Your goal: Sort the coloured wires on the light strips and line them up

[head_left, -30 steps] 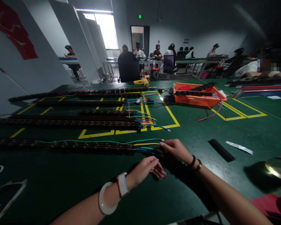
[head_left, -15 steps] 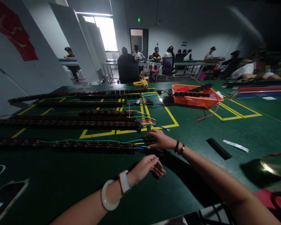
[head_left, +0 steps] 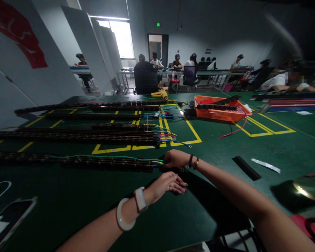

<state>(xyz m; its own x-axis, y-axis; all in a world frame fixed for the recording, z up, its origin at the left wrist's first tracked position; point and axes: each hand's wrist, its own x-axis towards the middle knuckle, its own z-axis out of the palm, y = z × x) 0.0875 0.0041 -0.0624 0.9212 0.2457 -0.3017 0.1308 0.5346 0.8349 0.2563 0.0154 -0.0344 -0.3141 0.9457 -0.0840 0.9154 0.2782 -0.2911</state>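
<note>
My right hand (head_left: 176, 159) is closed round the coloured wires (head_left: 159, 161) at the right end of the nearest black cable chain (head_left: 107, 162). Green, yellow and blue wires run into its fingers, and ring terminals (head_left: 184, 169) show faintly under the palm. My left hand (head_left: 168, 184) hovers just in front, nearer to me, with fingers stretched out and nothing in them. A long green wire (head_left: 105, 156) lies along the top of this chain. Behind it rests a bundle of similar chains (head_left: 94, 135), whose wire ends (head_left: 170, 134) fan out at the right.
An orange basket (head_left: 217, 114) stands at the back right, with a red wire (head_left: 236, 132) hanging out. A yellow heat gun (head_left: 160, 93) lies at the far edge. A black strip (head_left: 246, 168) and a white strip (head_left: 266, 165) lie to the right. Several people sit beyond.
My right hand has closed on the wires, its fingers drawn in from a spread pose. My left hand has stayed close by, its fingers a little straighter. The view has shifted slightly.
</note>
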